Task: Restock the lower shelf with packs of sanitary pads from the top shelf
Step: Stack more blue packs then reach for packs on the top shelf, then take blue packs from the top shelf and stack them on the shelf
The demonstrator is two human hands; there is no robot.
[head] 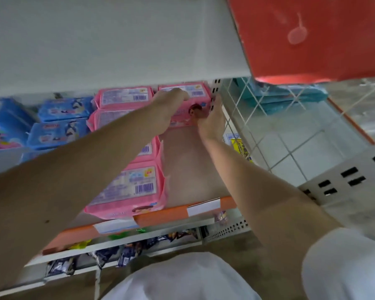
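Both my hands hold one pink pack of sanitary pads point(194, 98) at the back right of the lower shelf point(191, 169). My left hand point(167, 109) curls over the pack's top left side. My right hand point(212, 120) presses against its right end, next to the perforated upright. More pink packs point(126, 98) are stacked to its left, and another pink pack point(130, 189) lies at the shelf's front edge. The white underside of the shelf above point(106, 40) covers the top of the view.
Blue packs point(61, 122) fill the shelf to the left. A bare strip of shelf runs in front of the held pack. An orange price rail point(160, 215) edges the shelf. A wire mesh side panel point(253, 118) stands at right, an orange panel point(312, 40) above, snack packets point(126, 254) below.
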